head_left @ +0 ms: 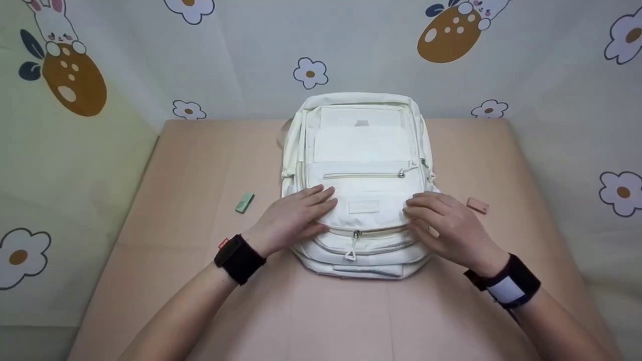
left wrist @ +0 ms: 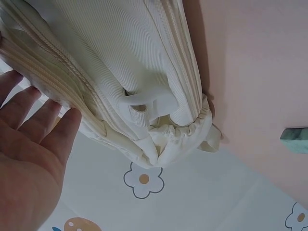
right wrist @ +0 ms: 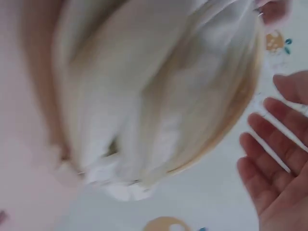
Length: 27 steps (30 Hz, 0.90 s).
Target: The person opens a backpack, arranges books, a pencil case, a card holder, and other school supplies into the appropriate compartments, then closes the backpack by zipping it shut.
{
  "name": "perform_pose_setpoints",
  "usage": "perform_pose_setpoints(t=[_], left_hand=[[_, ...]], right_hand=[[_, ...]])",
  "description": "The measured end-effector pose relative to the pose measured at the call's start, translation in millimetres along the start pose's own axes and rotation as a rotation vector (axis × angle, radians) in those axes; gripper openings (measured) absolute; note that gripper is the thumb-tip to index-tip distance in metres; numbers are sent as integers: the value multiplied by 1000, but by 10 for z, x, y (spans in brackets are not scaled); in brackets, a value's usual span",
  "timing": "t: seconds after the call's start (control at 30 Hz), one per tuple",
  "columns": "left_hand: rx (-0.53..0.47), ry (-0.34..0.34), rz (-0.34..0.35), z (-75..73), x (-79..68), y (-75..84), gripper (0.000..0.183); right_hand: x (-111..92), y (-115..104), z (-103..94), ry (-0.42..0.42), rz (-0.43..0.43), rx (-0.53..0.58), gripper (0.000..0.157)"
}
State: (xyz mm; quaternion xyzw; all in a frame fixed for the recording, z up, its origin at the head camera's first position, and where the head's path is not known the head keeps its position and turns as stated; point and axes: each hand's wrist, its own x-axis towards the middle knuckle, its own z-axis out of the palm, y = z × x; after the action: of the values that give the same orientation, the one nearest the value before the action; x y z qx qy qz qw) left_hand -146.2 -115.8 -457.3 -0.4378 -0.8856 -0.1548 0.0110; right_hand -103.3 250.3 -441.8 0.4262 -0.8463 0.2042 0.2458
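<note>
A cream-white backpack [head_left: 363, 145] lies on the table with its front pockets facing up. Its lower zipper has a triangular pull [head_left: 350, 254], and a shorter zipper [head_left: 363, 175] crosses the middle. My left hand [head_left: 293, 215] rests on the left side of the front pocket, fingers extended; in the left wrist view the fingertips [left wrist: 70, 120] touch the edge by a zipper. At the right side of the pocket is my right hand [head_left: 454, 225]. The right wrist view, partly blurred, shows its fingers [right wrist: 262, 168] spread and slightly bent, holding nothing.
Left of the backpack lies a small green block [head_left: 245, 203], and a small pink block [head_left: 477, 205] lies to the right, beyond my right hand. A patterned curtain [head_left: 256, 65] stands behind the pinkish table [head_left: 200, 160] and at both sides.
</note>
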Motion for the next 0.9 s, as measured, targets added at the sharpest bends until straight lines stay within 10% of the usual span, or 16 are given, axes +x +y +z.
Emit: perform_pose_setpoints(t=[0.4, 0.7, 0.9], left_hand=[[52, 24, -59, -3, -8, 134, 58], [164, 366, -20, 92, 66, 580, 21], [245, 341, -33, 217, 105, 792, 42]], right_hand=[[-208, 146, 162, 6, -20, 15, 35], [-225, 129, 164, -15, 12, -3, 37], [-242, 118, 178, -12, 19, -29, 33]])
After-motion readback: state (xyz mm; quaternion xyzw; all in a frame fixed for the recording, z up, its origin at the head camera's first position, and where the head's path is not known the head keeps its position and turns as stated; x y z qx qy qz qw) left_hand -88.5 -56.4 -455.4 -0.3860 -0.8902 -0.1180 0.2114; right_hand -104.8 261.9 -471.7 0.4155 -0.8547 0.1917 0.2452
